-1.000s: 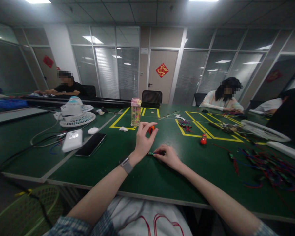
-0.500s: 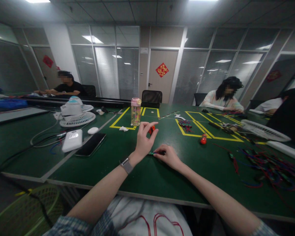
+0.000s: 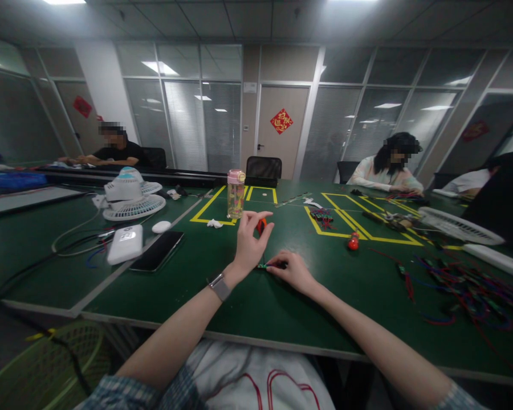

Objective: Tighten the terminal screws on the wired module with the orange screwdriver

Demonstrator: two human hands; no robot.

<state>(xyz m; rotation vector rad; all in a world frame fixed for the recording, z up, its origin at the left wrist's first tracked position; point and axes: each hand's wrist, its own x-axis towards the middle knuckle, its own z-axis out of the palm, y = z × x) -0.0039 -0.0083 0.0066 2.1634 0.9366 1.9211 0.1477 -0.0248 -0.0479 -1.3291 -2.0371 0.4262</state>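
My left hand point(image 3: 252, 245) is raised over the green table, its fingers closed round a small orange and black screwdriver point(image 3: 262, 226) whose thin shaft points down. The shaft's tip is at a small green circuit board point(image 3: 262, 266) lying on the table. Low on the tabletop, my right hand point(image 3: 291, 270) pinches the board's right end, with dark wires by its fingertips. Part of the board is hidden by the hands.
Behind my left hand stands a pink-lidded bottle point(image 3: 235, 195). A phone point(image 3: 158, 251), a white power bank point(image 3: 125, 244) and a white fan point(image 3: 132, 199) are at left. To the right are a red figurine point(image 3: 353, 241) and tangled wires point(image 3: 465, 290). People sit across the table.
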